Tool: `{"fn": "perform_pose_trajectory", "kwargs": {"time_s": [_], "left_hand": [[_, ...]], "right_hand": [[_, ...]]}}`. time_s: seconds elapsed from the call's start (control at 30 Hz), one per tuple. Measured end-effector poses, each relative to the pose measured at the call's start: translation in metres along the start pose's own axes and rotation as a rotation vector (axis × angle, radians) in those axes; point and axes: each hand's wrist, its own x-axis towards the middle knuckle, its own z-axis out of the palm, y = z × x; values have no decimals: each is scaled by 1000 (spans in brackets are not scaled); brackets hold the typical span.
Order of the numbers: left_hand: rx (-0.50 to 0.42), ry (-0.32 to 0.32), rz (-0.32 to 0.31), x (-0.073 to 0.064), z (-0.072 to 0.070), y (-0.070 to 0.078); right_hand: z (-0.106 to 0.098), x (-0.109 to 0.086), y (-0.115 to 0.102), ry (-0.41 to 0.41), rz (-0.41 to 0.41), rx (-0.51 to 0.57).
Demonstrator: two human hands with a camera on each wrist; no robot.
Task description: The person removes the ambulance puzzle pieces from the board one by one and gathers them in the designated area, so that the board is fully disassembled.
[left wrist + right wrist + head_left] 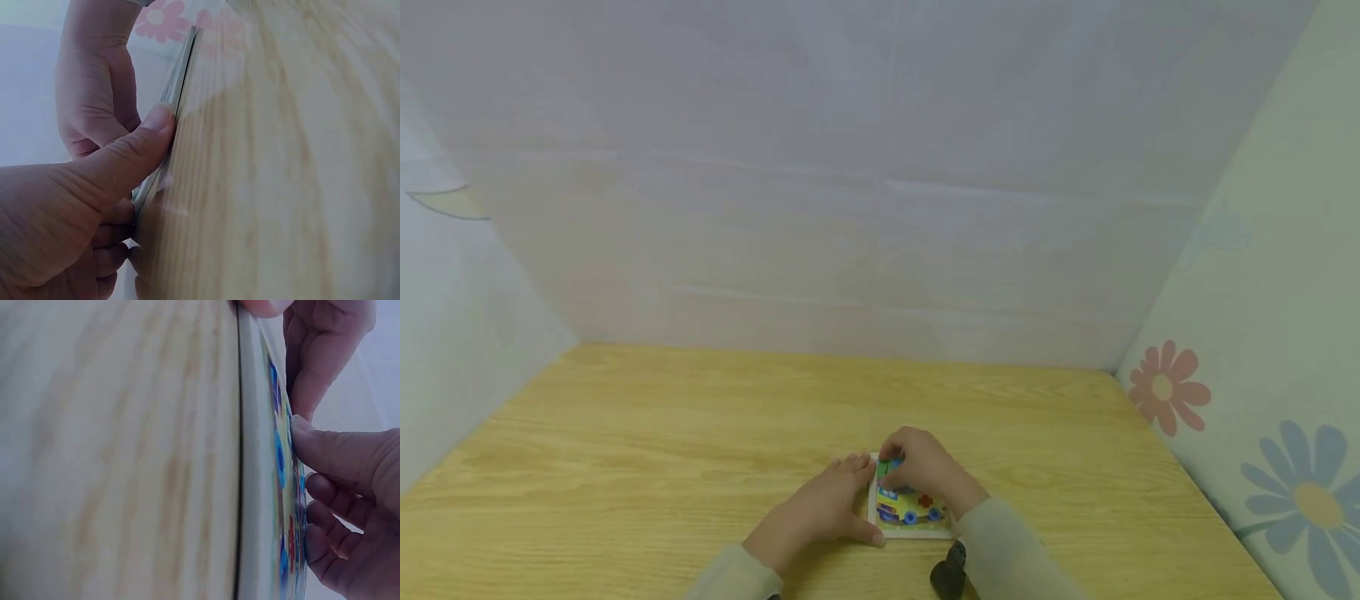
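Note:
A small square picture puzzle (911, 505) with a white frame lies on the table, showing a yellow ambulance with blue wheels and a red cross. My left hand (831, 504) rests along its left side, thumb at the lower left corner and fingers near the upper left. In the left wrist view the left thumb (140, 137) presses against the board's edge (186, 62). Over the upper left of the picture, my right hand (925, 462) pinches a green and blue puzzle piece (883, 470) between bent fingers and thumb. The right thumb (331, 450) and fingertips touch the picture surface.
A wood-grain table (662, 442) spreads around the board. Pale walls stand at the back and sides, the right one printed with a red flower (1162, 387) and a blue flower (1318, 504). A dark rounded object (950, 573) sits by the right sleeve.

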Motion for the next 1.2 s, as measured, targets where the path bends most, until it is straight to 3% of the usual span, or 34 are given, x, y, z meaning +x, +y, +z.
{"fn": "perform_pose_trajectory", "kwargs": {"time_s": [0.5,1.2], "left_hand": [[17,7,16,-1,-4,4],[-29,15,19,-4,-1,3]], "right_hand": [[-4,11,-7,-45,108,1],[7,4,-8,38,54,22]]}}
